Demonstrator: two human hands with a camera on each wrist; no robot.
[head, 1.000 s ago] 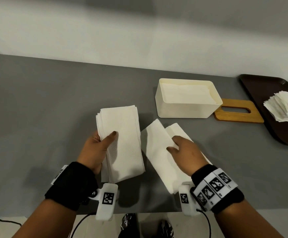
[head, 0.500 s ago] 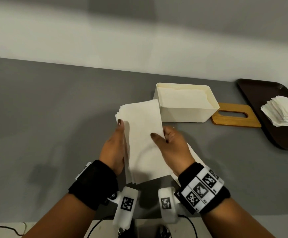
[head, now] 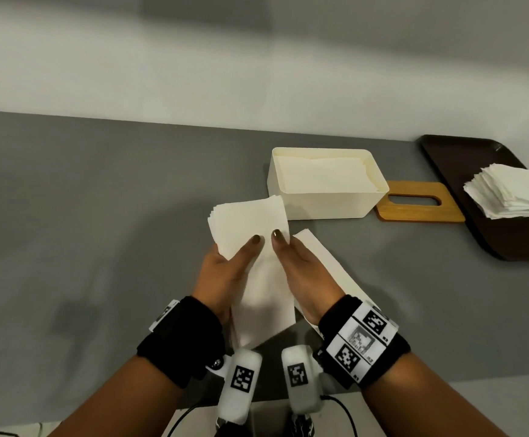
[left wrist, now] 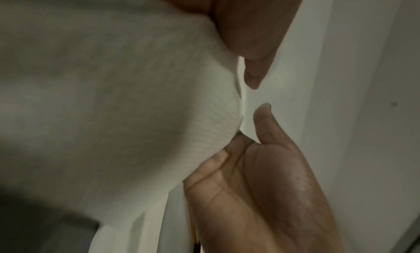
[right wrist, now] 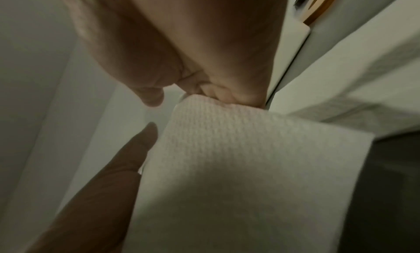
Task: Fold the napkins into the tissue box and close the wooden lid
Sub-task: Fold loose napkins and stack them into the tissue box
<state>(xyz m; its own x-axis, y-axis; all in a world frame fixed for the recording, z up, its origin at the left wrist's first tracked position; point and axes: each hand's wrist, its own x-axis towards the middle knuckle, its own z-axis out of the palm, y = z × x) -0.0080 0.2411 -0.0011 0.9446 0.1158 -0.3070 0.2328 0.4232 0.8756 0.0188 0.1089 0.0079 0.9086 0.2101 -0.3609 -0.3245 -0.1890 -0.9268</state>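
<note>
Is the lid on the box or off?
Off. The wooden lid lies flat on the table, just right of the box, and the box's top is open, with white napkins showing inside.

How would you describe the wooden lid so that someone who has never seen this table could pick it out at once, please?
Start at the cream tissue box in the middle of the grey table. The wooden lid lies flat on the table against the box's right side, between it and the dark brown tray. It is the only light-wood piece, with a long rounded slot through it.
</note>
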